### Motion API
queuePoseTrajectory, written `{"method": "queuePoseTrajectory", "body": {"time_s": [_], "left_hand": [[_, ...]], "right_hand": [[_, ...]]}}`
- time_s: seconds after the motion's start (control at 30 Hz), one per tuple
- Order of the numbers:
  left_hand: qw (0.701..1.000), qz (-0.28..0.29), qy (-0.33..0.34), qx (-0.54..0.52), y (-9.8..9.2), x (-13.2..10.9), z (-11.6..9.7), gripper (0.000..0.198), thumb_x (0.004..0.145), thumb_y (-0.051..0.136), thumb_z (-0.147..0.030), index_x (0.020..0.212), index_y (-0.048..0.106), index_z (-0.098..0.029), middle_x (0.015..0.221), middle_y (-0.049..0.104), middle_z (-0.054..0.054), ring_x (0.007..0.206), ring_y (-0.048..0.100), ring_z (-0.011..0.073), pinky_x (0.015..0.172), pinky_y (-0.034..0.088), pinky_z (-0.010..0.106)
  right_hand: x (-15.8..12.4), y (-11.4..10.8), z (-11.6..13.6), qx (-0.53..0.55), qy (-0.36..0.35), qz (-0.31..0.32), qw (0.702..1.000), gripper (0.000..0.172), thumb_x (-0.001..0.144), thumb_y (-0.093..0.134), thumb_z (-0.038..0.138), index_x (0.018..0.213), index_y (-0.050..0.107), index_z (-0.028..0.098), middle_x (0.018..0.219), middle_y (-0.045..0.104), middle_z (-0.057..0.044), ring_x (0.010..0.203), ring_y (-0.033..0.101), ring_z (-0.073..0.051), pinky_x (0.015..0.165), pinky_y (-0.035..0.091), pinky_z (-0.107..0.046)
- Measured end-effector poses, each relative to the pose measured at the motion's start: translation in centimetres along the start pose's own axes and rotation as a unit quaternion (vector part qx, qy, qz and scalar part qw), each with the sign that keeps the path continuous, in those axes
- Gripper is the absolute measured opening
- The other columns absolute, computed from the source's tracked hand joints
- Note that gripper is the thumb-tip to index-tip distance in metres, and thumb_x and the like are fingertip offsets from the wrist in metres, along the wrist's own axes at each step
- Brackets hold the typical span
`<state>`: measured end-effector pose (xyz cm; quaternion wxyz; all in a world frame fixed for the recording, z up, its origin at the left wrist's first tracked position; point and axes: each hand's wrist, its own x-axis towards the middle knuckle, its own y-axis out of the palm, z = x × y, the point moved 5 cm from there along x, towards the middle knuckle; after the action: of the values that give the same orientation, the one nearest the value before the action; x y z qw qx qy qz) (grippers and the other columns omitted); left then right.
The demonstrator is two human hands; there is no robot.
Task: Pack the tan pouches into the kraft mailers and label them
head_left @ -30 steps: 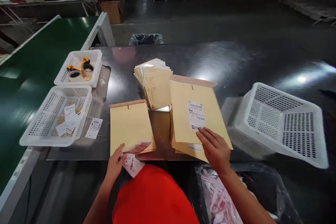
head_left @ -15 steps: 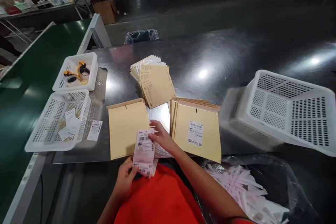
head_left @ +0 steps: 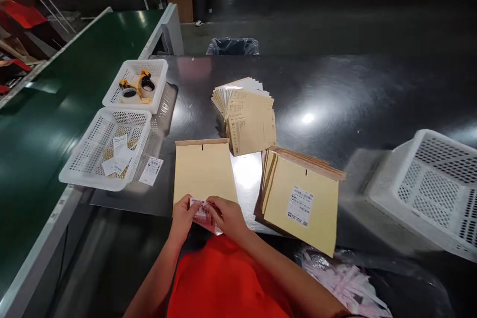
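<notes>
Both hands pinch the top edge of a printed shipping label close to my body. My left hand grips its left corner, my right hand its right side. Just beyond lies a plain tan cardboard mailer with its flap edge at the far side. To the right, a stack of mailers has a white label stuck on the top one. Behind them, a fanned pile of printed tan and white envelopes rests on the dark table.
At left, a white basket contains loose slips; another basket holds tape dispensers. A single label lies beside them. A larger white basket stands right, above a bin of pinkish strips. A green conveyor runs along the left.
My left hand has moved from the label's lower end to its top, and both hands now pinch it close together. The view has shifted left, and people show in the background.
</notes>
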<state>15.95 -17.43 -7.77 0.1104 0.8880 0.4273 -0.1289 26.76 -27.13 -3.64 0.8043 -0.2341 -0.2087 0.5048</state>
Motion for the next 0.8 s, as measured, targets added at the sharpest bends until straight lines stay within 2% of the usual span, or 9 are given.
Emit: {"method": "queuePoseTrajectory", "body": {"time_s": [0.1,0.2,0.23,0.27,0.37,0.43,0.57,0.7,0.8], "left_hand": [[0.999,-0.041,-0.006,0.006,-0.5,-0.1,1.5,0.048,0.071,0.069,-0.055,0.055,0.041,-0.020,0.049,0.038,-0.008,0.048,0.035,0.0076,0.046,0.029,0.020],[0.996,-0.090,-0.012,0.005,-0.9,-0.8,3.2,0.052,0.075,0.062,-0.061,0.055,0.035,-0.021,0.049,0.033,-0.008,0.048,0.031,0.0080,0.045,0.027,0.021],[0.994,-0.105,-0.013,0.003,-1.0,-1.1,3.7,0.051,0.077,0.060,-0.061,0.055,0.035,-0.022,0.050,0.033,-0.008,0.048,0.032,0.0083,0.046,0.027,0.021],[0.993,-0.118,-0.013,0.000,-1.0,-1.3,3.9,0.051,0.077,0.059,-0.061,0.056,0.035,-0.022,0.051,0.034,-0.008,0.049,0.032,0.0086,0.047,0.028,0.022],[0.991,-0.136,-0.009,-0.009,-0.8,-1.8,3.9,0.049,0.079,0.059,-0.058,0.056,0.037,-0.021,0.052,0.036,-0.008,0.051,0.035,0.0092,0.049,0.030,0.021],[0.992,-0.124,-0.010,-0.021,-0.5,-1.9,3.4,0.044,0.079,0.061,-0.055,0.059,0.044,-0.020,0.055,0.044,-0.007,0.055,0.042,0.0098,0.052,0.035,0.021],[0.997,-0.064,-0.028,-0.038,-0.3,-2.0,3.0,0.034,0.071,0.071,-0.049,0.079,0.062,-0.018,0.070,0.062,-0.002,0.066,0.057,0.0146,0.060,0.046,0.024],[0.996,-0.081,-0.044,-0.018,-0.6,-2.1,4.5,0.036,0.074,0.068,-0.051,0.067,0.058,-0.017,0.060,0.057,-0.003,0.057,0.052,0.0123,0.052,0.043,0.022],[0.995,-0.084,-0.052,-0.007,-0.3,-2.5,6.1,0.039,0.079,0.061,-0.055,0.072,0.061,-0.017,0.063,0.061,-0.001,0.059,0.055,0.0141,0.053,0.045,0.024]], "right_hand": [[1.4,0.5,-0.9,0.050,0.039,-0.018,0.998,0.024,0.089,0.051,0.040,0.078,0.062,0.022,0.072,0.064,-0.002,0.067,0.059,-0.016,0.062,0.045,-0.027],[3.0,-0.1,-2.4,0.147,0.124,-0.065,0.979,0.024,0.087,0.050,0.041,0.075,0.057,0.021,0.066,0.059,0.000,0.063,0.056,-0.014,0.059,0.045,-0.026],[3.4,-0.1,-2.6,0.175,0.140,-0.063,0.973,0.024,0.087,0.050,0.042,0.075,0.056,0.021,0.067,0.059,0.000,0.064,0.056,-0.014,0.059,0.046,-0.026],[3.7,0.0,-2.6,0.197,0.146,-0.043,0.969,0.023,0.084,0.053,0.042,0.076,0.056,0.020,0.070,0.059,0.001,0.065,0.056,-0.014,0.059,0.045,-0.025],[3.6,1.4,-2.1,0.223,0.141,0.080,0.961,0.024,0.071,0.069,0.040,0.080,0.058,0.020,0.072,0.060,0.002,0.063,0.054,-0.012,0.055,0.043,-0.023],[3.0,2.1,-2.1,0.217,0.155,0.113,0.957,0.022,0.068,0.070,0.036,0.077,0.059,0.019,0.064,0.057,0.004,0.056,0.051,-0.010,0.052,0.041,-0.022],[1.9,2.2,-2.6,0.200,0.179,0.068,0.961,0.014,0.075,0.062,0.033,0.075,0.062,0.019,0.063,0.059,0.003,0.055,0.051,-0.011,0.052,0.041,-0.023],[1.9,1.8,-2.7,0.152,0.141,0.049,0.977,0.014,0.080,0.058,0.032,0.074,0.062,0.020,0.063,0.058,0.002,0.058,0.052,-0.012,0.054,0.041,-0.024],[4.1,1.2,-3.4,0.099,0.093,-0.017,0.991,0.013,0.082,0.055,0.028,0.075,0.061,0.020,0.083,0.061,-0.002,0.073,0.057,-0.015,0.063,0.047,-0.027]]}}
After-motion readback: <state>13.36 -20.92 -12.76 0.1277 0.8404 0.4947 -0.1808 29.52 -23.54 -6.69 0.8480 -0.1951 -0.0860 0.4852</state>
